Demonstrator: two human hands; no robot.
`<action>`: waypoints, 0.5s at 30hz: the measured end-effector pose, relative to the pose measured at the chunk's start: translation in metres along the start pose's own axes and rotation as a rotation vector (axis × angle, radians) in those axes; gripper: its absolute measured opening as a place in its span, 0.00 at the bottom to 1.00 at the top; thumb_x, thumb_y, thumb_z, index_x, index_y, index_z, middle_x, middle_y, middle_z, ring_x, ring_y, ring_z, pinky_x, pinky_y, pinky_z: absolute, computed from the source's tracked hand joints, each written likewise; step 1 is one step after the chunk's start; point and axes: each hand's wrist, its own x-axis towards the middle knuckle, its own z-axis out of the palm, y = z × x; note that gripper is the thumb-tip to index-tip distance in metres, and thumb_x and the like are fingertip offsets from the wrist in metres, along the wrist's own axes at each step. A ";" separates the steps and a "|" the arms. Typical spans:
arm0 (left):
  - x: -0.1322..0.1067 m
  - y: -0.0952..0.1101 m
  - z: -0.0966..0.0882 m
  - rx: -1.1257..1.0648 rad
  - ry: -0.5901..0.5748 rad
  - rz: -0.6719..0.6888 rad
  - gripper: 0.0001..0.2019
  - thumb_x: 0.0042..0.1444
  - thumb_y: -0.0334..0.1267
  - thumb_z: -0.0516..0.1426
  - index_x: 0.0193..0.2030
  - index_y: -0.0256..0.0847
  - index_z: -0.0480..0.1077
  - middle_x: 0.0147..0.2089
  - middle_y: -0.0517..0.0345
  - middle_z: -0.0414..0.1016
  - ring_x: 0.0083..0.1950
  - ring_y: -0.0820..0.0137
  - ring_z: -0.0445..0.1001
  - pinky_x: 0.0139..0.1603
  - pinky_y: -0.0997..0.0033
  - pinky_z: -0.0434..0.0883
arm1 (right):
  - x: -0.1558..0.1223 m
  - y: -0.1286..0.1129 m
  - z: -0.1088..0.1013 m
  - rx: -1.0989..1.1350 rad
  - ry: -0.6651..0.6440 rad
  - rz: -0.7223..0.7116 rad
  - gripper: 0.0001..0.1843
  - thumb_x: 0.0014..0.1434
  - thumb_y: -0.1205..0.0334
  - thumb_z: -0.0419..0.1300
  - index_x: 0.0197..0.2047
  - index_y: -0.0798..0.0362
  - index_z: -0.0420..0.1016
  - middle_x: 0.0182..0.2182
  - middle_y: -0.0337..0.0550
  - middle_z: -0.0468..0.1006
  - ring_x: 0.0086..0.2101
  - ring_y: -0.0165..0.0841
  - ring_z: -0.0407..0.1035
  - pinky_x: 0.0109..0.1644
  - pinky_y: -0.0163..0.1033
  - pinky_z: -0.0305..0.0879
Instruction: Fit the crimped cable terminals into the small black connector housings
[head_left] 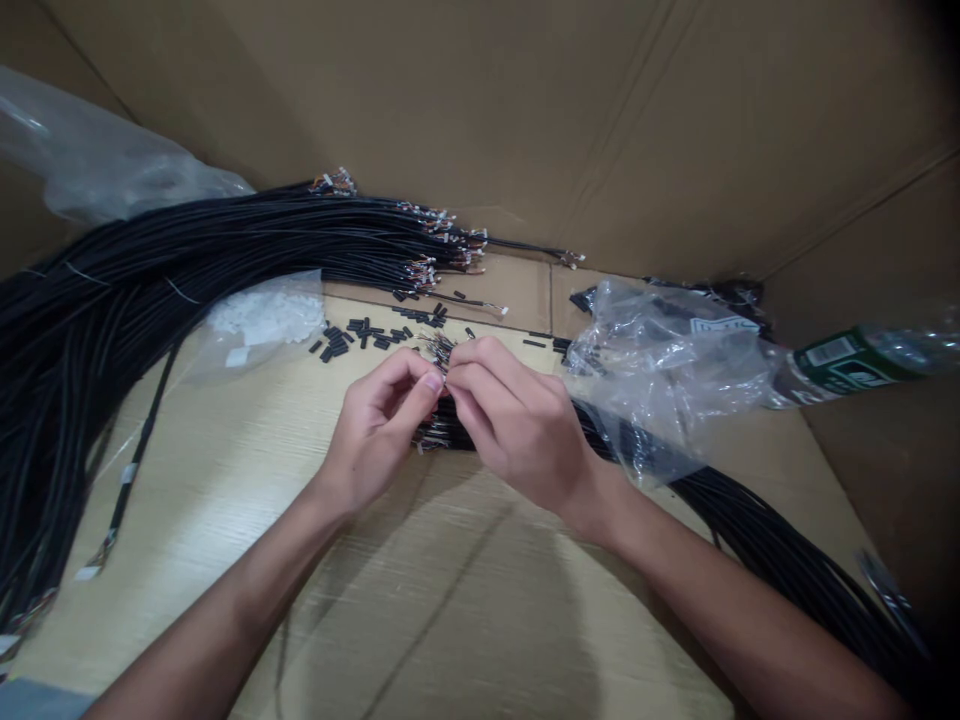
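My left hand point(379, 425) and my right hand point(510, 420) meet at the middle of the wooden tabletop point(420, 600). Both pinch the thin wire ends point(437, 350) of a black cable whose stripped leads fan out just above my fingertips. A bundle of black cables point(757, 530) runs from under my right hand toward the lower right. Small black sleeve pieces point(360, 338) lie scattered just beyond my hands. Whether a sleeve sits between my fingertips is hidden.
A large bundle of black cables point(150, 270) with connector ends sweeps across the left and back. A bag of white parts point(266, 315) lies beside it. A crumpled clear plastic bag point(660, 370) and a bottle point(862, 362) lie at the right. Cardboard walls point(600, 120) surround the table.
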 end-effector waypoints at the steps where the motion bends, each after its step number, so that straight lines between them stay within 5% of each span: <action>1: 0.000 0.000 0.000 0.012 0.003 0.008 0.14 0.71 0.46 0.60 0.37 0.40 0.71 0.34 0.59 0.68 0.35 0.72 0.66 0.37 0.71 0.66 | 0.001 0.001 0.000 0.032 0.010 0.011 0.14 0.76 0.70 0.50 0.42 0.55 0.75 0.45 0.52 0.80 0.45 0.37 0.75 0.45 0.43 0.72; 8: 0.000 0.001 0.005 0.007 0.075 0.003 0.13 0.71 0.46 0.61 0.38 0.40 0.72 0.35 0.58 0.70 0.36 0.70 0.68 0.40 0.70 0.67 | 0.009 0.012 -0.011 0.486 0.040 0.259 0.05 0.68 0.70 0.62 0.38 0.53 0.76 0.40 0.43 0.76 0.37 0.31 0.72 0.38 0.37 0.72; 15: -0.002 0.002 0.005 -0.014 0.071 -0.017 0.14 0.71 0.46 0.61 0.37 0.39 0.72 0.34 0.59 0.70 0.35 0.73 0.68 0.39 0.72 0.67 | 0.008 0.010 -0.008 0.529 0.026 0.287 0.05 0.66 0.71 0.62 0.36 0.55 0.75 0.37 0.42 0.74 0.35 0.29 0.69 0.37 0.37 0.68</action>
